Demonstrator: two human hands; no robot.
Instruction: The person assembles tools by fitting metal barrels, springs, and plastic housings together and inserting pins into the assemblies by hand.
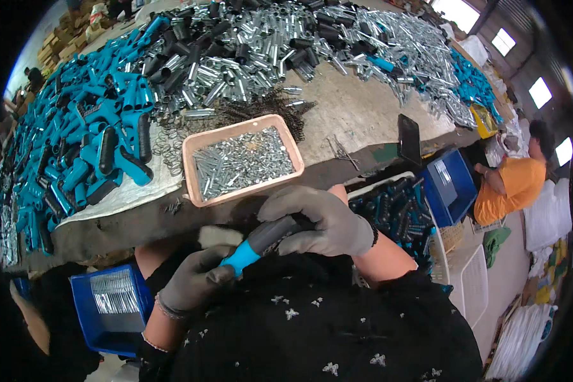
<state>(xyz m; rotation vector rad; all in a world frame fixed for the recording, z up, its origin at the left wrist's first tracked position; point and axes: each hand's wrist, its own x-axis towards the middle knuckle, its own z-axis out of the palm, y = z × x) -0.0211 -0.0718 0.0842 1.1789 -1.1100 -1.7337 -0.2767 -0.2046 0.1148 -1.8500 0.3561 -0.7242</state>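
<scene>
Close to my body, in front of the table edge, I hold a teal-and-black handle piece [242,256] between both hands. My gloved left hand [197,279] is closed around its teal end. My gloved right hand [321,219] wraps over the dark end, whose tip is hidden by the fingers. Just beyond, a pink plastic tray [243,120] of small screws and metal pins rests at the table's near edge. Many similar teal pistol-shaped handles [95,143], some with black grips, are heaped on the left.
Loose metal tubes [235,83] and dark springs [267,109] lie behind the tray. A black phone [409,138] sits near the table edge. Blue bins [449,186] stand right and lower left, beside a crate of black-and-teal parts [391,216]. A person in orange [512,184] sits at right.
</scene>
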